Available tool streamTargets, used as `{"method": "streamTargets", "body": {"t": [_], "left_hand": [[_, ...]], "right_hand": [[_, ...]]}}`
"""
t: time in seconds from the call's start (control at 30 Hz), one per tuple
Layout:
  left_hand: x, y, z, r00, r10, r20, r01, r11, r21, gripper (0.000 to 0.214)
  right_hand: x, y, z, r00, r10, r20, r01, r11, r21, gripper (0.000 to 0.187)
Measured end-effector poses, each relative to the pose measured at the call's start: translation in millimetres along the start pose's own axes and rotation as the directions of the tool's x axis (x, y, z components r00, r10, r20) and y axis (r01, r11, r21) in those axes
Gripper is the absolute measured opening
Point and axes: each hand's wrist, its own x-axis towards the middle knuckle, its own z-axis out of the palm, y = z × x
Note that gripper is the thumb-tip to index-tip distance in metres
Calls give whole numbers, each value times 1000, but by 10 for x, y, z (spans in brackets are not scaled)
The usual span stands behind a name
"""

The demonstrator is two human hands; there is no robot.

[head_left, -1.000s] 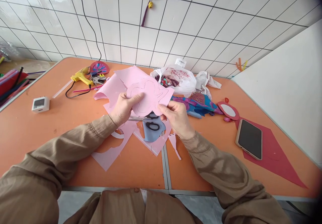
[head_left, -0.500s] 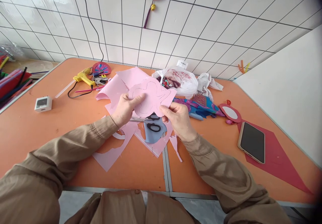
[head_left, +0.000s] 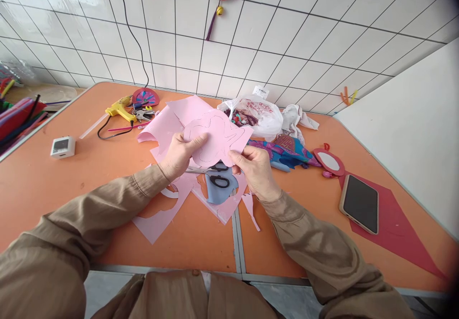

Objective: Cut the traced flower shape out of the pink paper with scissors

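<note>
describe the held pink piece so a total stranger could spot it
Start from the orange table; above its middle, the left hand and right hand hold a flat pink piece between them. It has a mostly rounded edge and a pointed corner on the right. Dark curving lines drawn across its face set it apart from the other pink pieces around it.

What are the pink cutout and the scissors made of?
Pink cutout: perhaps felt or stiff paper, matte, since it shows no sheen and hardly sags. Scissors: smooth black handles, likely plastic; partly hidden blades, probably metal by their silvery-grey look.
</note>
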Motion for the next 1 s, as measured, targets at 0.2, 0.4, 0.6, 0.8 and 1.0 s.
{"method": "streamTargets", "body": {"t": [0.2, 0.4, 0.6, 0.8, 1.0], "left_hand": [[-3, 8, 14, 1000, -1, -2, 1, 1000, 5, 36], [-10, 3, 14, 1000, 4, 3, -4, 1000, 9, 34], [-5, -2, 14, 1000, 15, 15, -15, 1000, -4, 31], [-12, 12, 32, 1000, 14, 13, -14, 1000, -7, 33], [-10, 5, 22, 1000, 15, -3, -15, 1000, 11, 35]], "right_hand": [[-3, -21, 0, 1000, 23, -11, -23, 1000, -4, 30], [-3, -22, 1, 1000, 16, -10, -16, 1000, -2, 30], [-1, -7, -3, 1000, 7, -7, -7, 1000, -2, 30], [0, -10, -9, 1000, 5, -2, -5, 1000, -6, 31], [0, -7, -12, 1000, 8, -3, -8, 1000, -1, 32]]}}
